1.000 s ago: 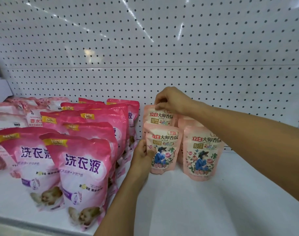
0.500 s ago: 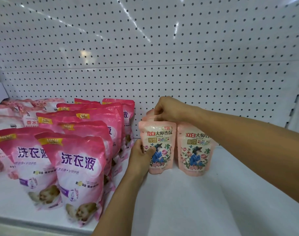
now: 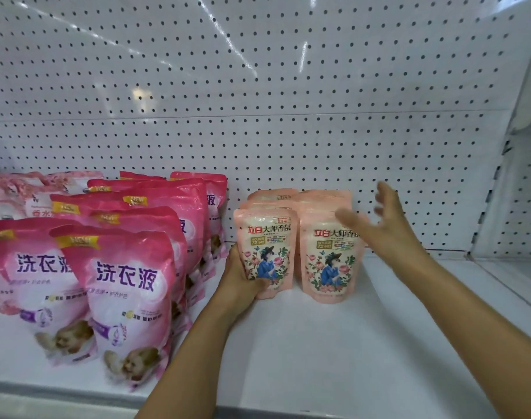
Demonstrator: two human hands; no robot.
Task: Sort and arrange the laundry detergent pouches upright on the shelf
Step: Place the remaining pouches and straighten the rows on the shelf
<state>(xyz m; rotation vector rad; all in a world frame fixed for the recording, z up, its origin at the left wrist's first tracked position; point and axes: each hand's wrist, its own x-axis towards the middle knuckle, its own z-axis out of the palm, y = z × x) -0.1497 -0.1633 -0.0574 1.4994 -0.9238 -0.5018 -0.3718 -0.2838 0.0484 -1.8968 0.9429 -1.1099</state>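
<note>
Two short rows of small peach pouches stand upright mid-shelf, near the pegboard. Front-left pouch and front-right pouch sit just beside each other; more of the same are stacked behind each, only their tops showing.

My left hand is wrapped around the front-left pouch's lower left edge, grip clamped on it. My right hand is at 3 o'clock of the front-right pouch, fingers spread apart, holding nothing; motion blur, so I can't tell whether it's touching.

At 9 o'clock of the peach rows, the big magenta pouches are lined up front to back, some leaning.

Step in hand, my read: squaring up the peach rows. Next move probably needs the right palm against the right row's side to press both rows flush while the left steadies. The shelf from 3 to 6 o'clock is free.
</note>
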